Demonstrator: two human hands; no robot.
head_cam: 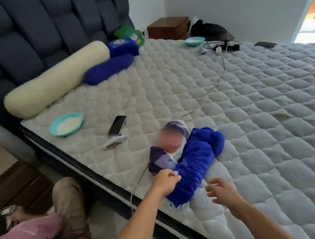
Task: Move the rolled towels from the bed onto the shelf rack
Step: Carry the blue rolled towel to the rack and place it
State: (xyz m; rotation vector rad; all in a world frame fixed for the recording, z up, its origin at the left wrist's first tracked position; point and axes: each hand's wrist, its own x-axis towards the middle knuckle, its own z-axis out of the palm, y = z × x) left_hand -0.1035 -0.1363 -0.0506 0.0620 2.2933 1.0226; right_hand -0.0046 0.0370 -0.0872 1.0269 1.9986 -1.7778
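Observation:
A bright blue rolled towel (197,160) lies slantwise near the front edge of the quilted mattress (256,124). A purple-and-white striped rolled towel (162,159), partly blurred, rests against its left side. My left hand (167,181) pinches its fingertips together on the blue towel's left edge, where the two towels meet. Fingers spread, my right hand (223,191) hovers just right of the blue towel's near end and holds nothing. No shelf rack is in view.
On the mattress lie a teal bowl (66,124) of white powder, a phone (117,125), a white device (114,142) and a long cable (206,93). A cream bolster (57,79) and blue bolster (109,68) lie by the headboard. A dark dresser (8,184) stands left.

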